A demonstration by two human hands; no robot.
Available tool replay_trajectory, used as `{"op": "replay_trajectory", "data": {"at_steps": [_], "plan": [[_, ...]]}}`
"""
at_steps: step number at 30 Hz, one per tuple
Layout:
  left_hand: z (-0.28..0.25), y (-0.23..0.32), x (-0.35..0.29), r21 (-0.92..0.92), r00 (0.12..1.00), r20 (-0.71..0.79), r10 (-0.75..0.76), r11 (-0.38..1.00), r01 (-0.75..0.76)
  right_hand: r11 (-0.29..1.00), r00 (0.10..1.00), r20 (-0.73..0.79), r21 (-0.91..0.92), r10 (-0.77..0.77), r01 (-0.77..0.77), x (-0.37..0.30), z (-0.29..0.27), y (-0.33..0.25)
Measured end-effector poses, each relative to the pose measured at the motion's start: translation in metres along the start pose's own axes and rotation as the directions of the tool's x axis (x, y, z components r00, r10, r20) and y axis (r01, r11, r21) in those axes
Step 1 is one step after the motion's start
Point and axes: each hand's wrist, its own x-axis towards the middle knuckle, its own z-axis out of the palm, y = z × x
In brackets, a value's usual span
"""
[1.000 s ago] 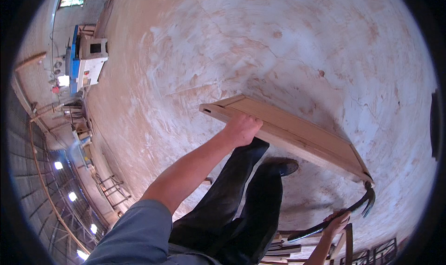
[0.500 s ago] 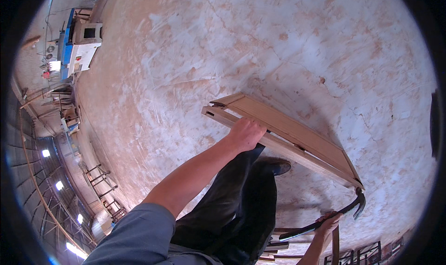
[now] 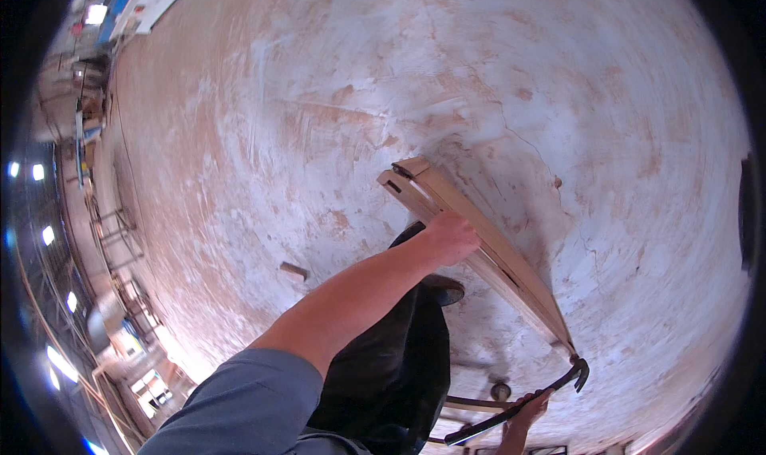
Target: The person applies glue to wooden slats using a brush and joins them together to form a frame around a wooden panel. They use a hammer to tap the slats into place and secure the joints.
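My left hand is closed around the near rail of a pale wooden frame. The frame stands tilted on the floor, with a panel set behind the rail and a dark slot showing at the upper left end. Lower right, my right hand grips a claw hammer by its dark handle. The hammer head is at the frame's lower right corner; whether it touches I cannot tell.
My shoe rests beside the frame. A small wood block lies on the stained floor. A blue and white machine stands far left, above wooden racks. A curved bar is near my right hand.
The view has shifted. The frame now looks steeper and narrower, its panel closer to the near rail. Both hands keep their grips, and the hammer head stays by the lower right corner.
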Motion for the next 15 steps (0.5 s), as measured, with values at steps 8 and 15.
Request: {"op": "replay_trajectory", "data": {"at_steps": [8,15], "plan": [[0.009,0.003,0.011,-0.045,0.972,-0.22,-0.077,0.997,0.069,0.963,0.893,0.412,-0.114,-0.179,0.246,-0.052,0.087,-0.139],[0.005,0.002,0.017,-0.049,0.986,-0.141,-0.094,0.995,0.087,0.606,0.5,0.849,-0.31,-0.169,0.732,-0.105,0.266,-0.288]]}}
